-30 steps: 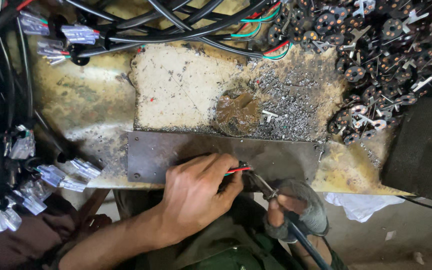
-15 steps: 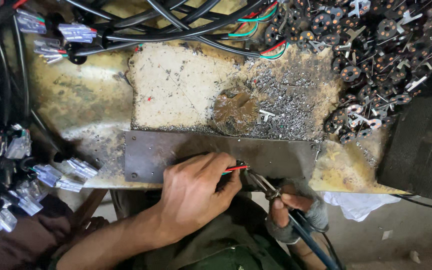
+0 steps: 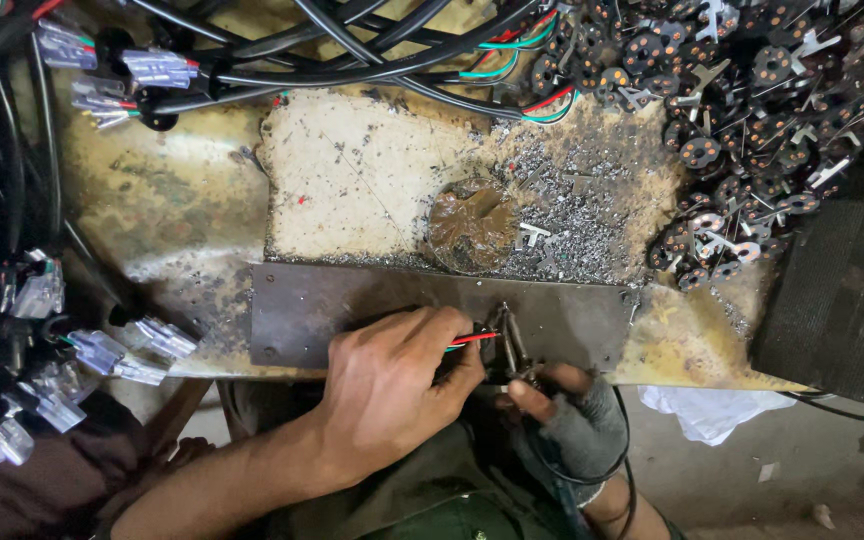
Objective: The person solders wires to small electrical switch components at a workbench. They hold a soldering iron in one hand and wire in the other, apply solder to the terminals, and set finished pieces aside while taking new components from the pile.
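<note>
My left hand [image 3: 392, 385] is bare and pinches thin red and green wires [image 3: 474, 341] over the front edge of a dark metal plate [image 3: 352, 305]. My right hand [image 3: 572, 415] wears a grey fingerless glove and grips a small metal tool [image 3: 508, 340] whose tip meets the wire ends. Both hands sit close together at the bench's near edge. A black cable [image 3: 592, 480] runs down from my right hand. What lies under my left palm is hidden.
A worn stained bench top [image 3: 372, 190] carries metal shavings [image 3: 562, 215] and a round brown disc [image 3: 470, 228]. Black cables with clear connectors [image 3: 157, 68] lie at the back and left. A heap of small round black parts [image 3: 752, 90] fills the right. White cloth [image 3: 707, 410] lies below.
My right hand has risen from below the bench edge and moved left, bringing the tool's tip up to the wires. My left hand has stayed nearly still on the plate.
</note>
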